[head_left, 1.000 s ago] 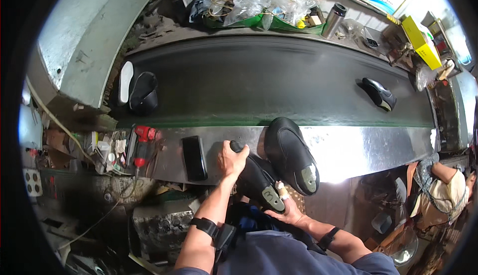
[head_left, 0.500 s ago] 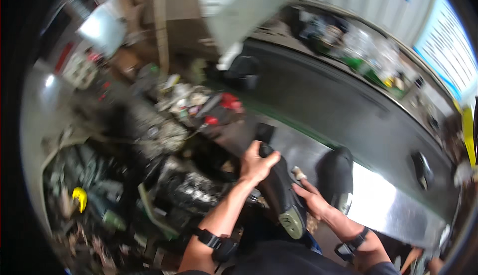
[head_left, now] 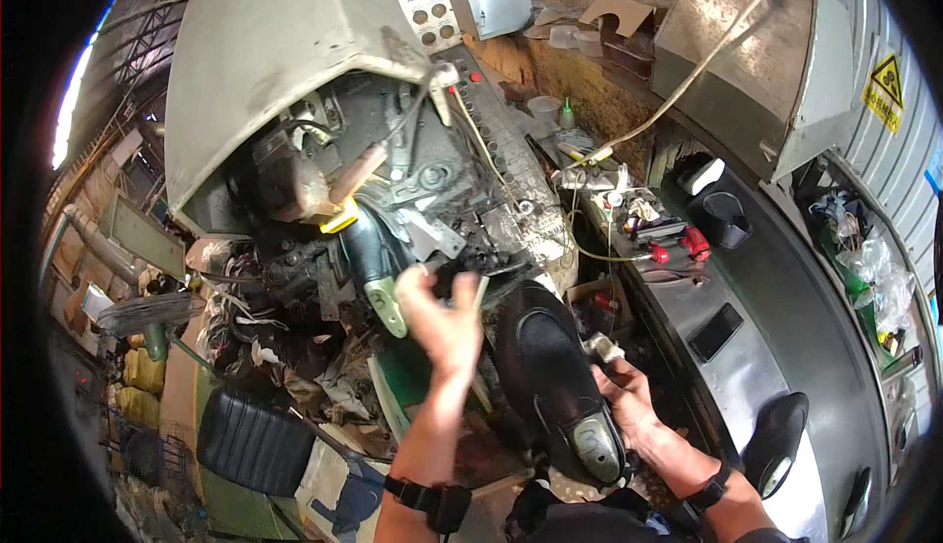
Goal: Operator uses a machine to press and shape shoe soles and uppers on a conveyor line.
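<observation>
A black slip-on shoe [head_left: 543, 351] on a pale green shoe last [head_left: 596, 450] is low in front of me, toe pointing away. My right hand [head_left: 634, 405] lies against its right side, with a small off-white lump [head_left: 602, 348] at the fingertips; the palm side is hidden. My left hand [head_left: 444, 325], somewhat blurred, is off this shoe with thumb and fingers apart, seemingly holding nothing. It is nearest to a second dark shoe [head_left: 366, 251] on a pale green last [head_left: 386, 307], set in a machine [head_left: 432, 179] under a yellow part [head_left: 340, 217].
A grey hood [head_left: 285, 32] overhangs the machine. On the right, a metal bench [head_left: 776, 376] carries a phone [head_left: 716, 332], red-handled tools [head_left: 695, 243] and another black shoe [head_left: 776, 440]. Beside it runs a dark belt [head_left: 796, 287]. A black seat [head_left: 257, 442] stands low on the left.
My view has swung left toward the machine. My left hand has let go of the shoe's toe and moved toward the machine. My right hand remains at the shoe with the off-white lump.
</observation>
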Demonstrator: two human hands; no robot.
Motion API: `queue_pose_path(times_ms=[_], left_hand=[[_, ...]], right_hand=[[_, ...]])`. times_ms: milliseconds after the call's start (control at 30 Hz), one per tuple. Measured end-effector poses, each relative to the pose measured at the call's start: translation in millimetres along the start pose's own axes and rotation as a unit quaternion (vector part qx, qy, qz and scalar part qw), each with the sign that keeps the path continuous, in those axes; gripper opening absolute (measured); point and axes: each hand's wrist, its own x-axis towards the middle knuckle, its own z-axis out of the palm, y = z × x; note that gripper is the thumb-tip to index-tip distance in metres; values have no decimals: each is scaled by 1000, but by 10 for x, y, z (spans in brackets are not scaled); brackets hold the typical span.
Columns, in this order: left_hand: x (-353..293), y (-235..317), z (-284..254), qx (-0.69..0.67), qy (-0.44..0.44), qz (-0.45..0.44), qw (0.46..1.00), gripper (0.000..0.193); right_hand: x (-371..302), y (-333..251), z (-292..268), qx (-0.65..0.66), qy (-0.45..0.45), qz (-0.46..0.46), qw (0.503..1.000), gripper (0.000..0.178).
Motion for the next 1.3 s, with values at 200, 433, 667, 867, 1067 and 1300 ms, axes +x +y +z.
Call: queue_pose_path(times_ms=[200,433,667,867,1067,1300], left_hand=[[498,-1172,-735,26,-9,-87,996,88],[-229,-1619,-1628,-47,-176,-53,982,76],[78,-1221,-1689,-466,-92,-451,755,32],[352,-1350,-1402,-470,3,-541,697,19],[444,-1544,-1254,-475,23,-564,675,22],[378,-1657,-1202,-493,-18,-562,664,36]], right_hand=[[129,358,1255,68,-73,18,995,34],[373,469,1891,51,-40,51,997,34],[834,693,2512,100,-69,83,989,35],[1200,817,2764,59,-58,87,993,46],[1598,1146,2692,-79,5,-27,996,58],[1478,936,2769,-6,-54,88,995,66]])
